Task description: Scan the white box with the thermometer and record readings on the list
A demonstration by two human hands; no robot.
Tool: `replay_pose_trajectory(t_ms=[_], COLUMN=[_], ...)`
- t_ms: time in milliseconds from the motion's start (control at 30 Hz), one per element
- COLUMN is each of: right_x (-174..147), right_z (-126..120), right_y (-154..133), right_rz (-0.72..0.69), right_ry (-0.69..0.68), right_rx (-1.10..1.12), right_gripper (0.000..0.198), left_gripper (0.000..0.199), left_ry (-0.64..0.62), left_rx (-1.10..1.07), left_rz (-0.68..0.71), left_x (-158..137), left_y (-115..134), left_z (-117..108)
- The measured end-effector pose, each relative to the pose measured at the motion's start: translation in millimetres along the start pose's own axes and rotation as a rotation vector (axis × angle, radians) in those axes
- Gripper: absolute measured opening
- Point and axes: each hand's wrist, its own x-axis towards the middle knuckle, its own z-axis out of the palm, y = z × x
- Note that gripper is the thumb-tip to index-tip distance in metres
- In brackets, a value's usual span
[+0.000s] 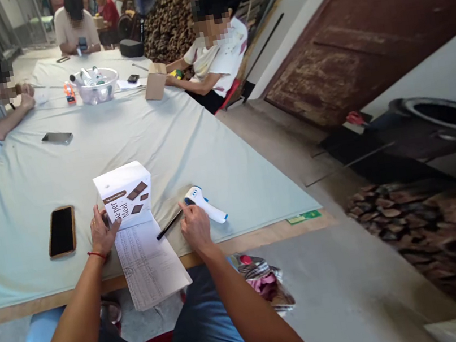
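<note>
A white box (128, 194) with brown print and pictures of bars stands on the table in front of me. My left hand (103, 233) grips its lower left corner, thumb on the printed face. Beneath the box lies a paper sheet (150, 262) covered in handwriting, its lower end hanging past the table edge. My right hand (195, 226) is curled with a black pen (170, 225) between its fingers, the tip pointing left over the sheet. Just beyond that hand lies a white and blue infrared thermometer (207, 204). To the left rests a dark phone (61, 231) in a brown case.
Another phone (57, 138), a clear plastic basin (98, 87) of bottles and a small cardboard box (155, 82) sit farther up the cloth-covered table (227, 165). Several people sit around it. Stacked firewood (446, 230) and a large black pot (447, 118) stand at right.
</note>
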Motion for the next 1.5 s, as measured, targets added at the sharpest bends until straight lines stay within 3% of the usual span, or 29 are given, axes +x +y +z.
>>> replay_pose_trajectory(t_ms=[100,167,233,333,433,500,600,700,833,1033,1500], right_x=[16,28,39,48,42,30,7,-12,-20,-16,-9], right_z=[-13,-20,-24,-29,-33,-35,-36,-30,-12,12,12], right_y=[19,35,48,50,25,-5,-57,-98,-118,-116,-103], right_rz=[0.145,0.249,0.269,0.292,0.359,0.322,0.331,0.296,0.284,0.288,0.271], right_ry=[0.095,0.004,-0.127,-0.2,-0.131,-0.092,-0.204,-0.34,-0.361,-0.371,-0.449], right_rx=[-0.054,-0.102,-0.097,0.052,0.444,0.808,1.173,1.338,1.401,1.407,1.318], right_gripper=[0.051,0.049,0.043,0.032,0.029,0.031,0.036,0.035,0.033,0.043,0.042], left_gripper=[0.084,0.079,0.07,0.056,0.049,0.047,0.045,0.043,0.041,0.037,0.037], left_ry=[0.027,0.045,0.06,0.074,0.073,0.066,0.065,0.066,0.061,0.077,0.086], left_rx=[-0.061,-0.087,-0.088,-0.049,-0.016,-0.004,0.011,0.034,0.056,0.032,0.018], left_rz=[-0.018,-0.057,-0.095,-0.107,-0.094,-0.085,-0.068,-0.059,-0.057,-0.044,0.0], left_x=[3,5,6,7,8,7,6,6,7,8,6], left_y=[-3,-4,-4,-1,4,7,12,14,14,11,10], left_z=[-1,-1,-2,-4,-7,-9,-11,-12,-12,-9,-5])
